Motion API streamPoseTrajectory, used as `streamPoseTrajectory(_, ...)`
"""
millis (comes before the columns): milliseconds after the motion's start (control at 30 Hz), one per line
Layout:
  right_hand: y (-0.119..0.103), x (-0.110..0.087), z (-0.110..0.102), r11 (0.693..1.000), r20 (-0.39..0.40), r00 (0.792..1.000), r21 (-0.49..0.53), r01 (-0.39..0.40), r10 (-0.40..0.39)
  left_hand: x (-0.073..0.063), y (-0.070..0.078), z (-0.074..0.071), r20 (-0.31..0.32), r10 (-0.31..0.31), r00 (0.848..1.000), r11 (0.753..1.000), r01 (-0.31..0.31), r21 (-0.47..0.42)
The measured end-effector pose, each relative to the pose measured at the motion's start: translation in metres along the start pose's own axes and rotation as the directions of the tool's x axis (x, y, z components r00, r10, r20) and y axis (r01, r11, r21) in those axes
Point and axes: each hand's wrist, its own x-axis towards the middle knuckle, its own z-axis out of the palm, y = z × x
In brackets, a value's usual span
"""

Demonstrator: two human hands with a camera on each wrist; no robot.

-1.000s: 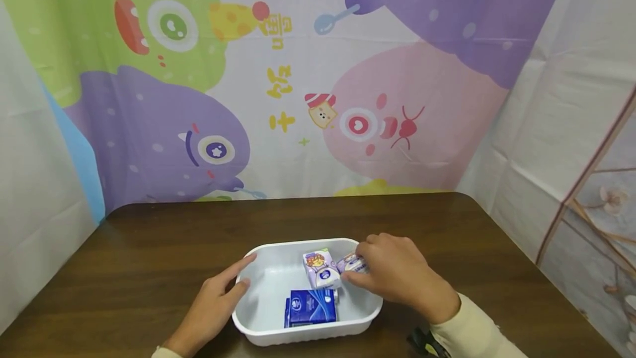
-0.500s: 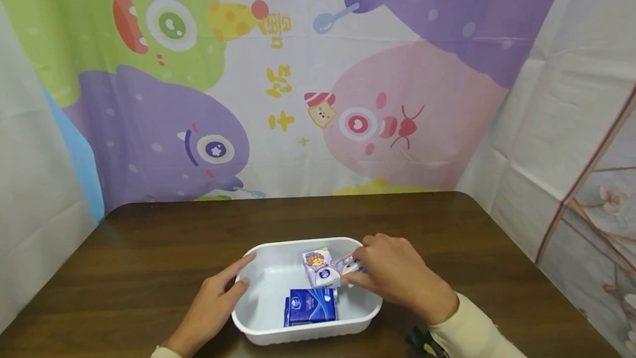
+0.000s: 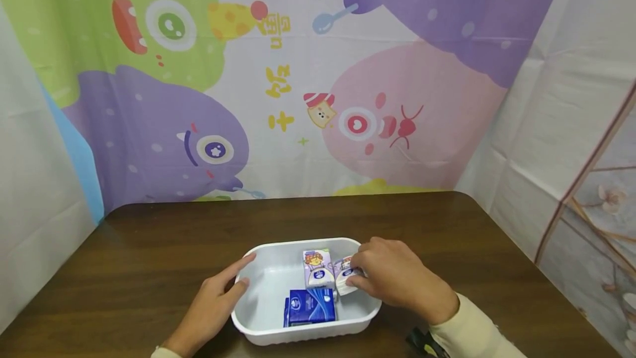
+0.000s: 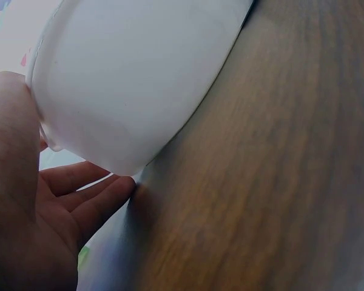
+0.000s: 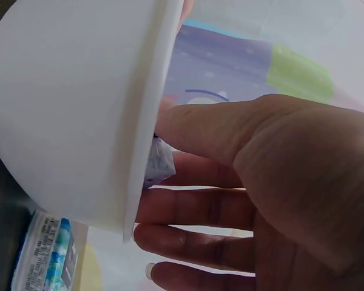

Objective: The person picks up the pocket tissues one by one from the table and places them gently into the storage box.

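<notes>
A white plastic tub [image 3: 270, 245] sits on the brown table. My left hand [image 3: 211, 300] rests at its left rim, thumb and index finger reaching over the edge. In the left wrist view, the other fingers [image 4: 103, 203] extend beside the tub's outer wall. Over the right rim, my right hand [image 3: 395, 272] pinches a purple-and-white tissue pack [image 3: 344, 275] between thumb and fingers. This pack leans against a similar cartoon-printed tissue pack [image 3: 318, 268] inside the tub. Nearer the front lie blue tissue packs [image 3: 312, 305]. The right wrist view shows only the held pack's end [image 5: 161, 163].
In the right wrist view, another pack with white, blue and green printing [image 5: 45, 251] stands on the table outside the tub. A cartoon-printed cloth [image 3: 298, 170] hangs behind the table [image 3: 174, 247], and pale cloths [image 3: 536, 142] flank it.
My right hand has lowered the pack slightly toward the front and turned it more upright beside the other purple pack. That neighbouring pack has straightened. My left hand stays at the rim.
</notes>
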Motion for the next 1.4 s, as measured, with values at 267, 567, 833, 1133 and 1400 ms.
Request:
streamPoseTrajectory(267, -0.0005, -0.0002, 0.0019, 1.0, -0.01, 1.0, 0.025, 0.007, -0.007, 0.0006, 0.0003, 0.0001, 0.0, 0.009, 1.0, 1.0, -0.009, 0.003)
streamPoseTrajectory(567, -0.002, 0.0019, 0.0037, 0.998, 0.008, 1.0, 0.062, 0.019, -0.019, 0.0005, -0.0003, -0.0006, 0.002, -0.002, 1.0, 1.0, 0.002, 0.004)
streamPoseTrajectory(833, -0.0025, 0.0015, 0.0057, 0.999, 0.019, 1.0, 0.05, 0.0, -0.001, 0.0005, 0.0004, -0.0003, -0.002, 0.011, 1.0, 1.0, -0.011, -0.003)
streamPoseTrajectory(1133, -0.0036, 0.0019, 0.0053, 0.999, 0.017, 1.0, 0.027, 0.016, -0.017, 0.0005, 0.0001, -0.0006, -0.012, 0.016, 1.0, 1.0, -0.016, 0.002)
streamPoseTrajectory(1400, -0.0024, 0.0025, 0.0031, 0.998, 0.036, 0.999, 0.056, -0.001, -0.001, 0.0003, 0.0007, -0.0012, -0.008, 0.019, 1.0, 1.0, -0.019, 0.004)
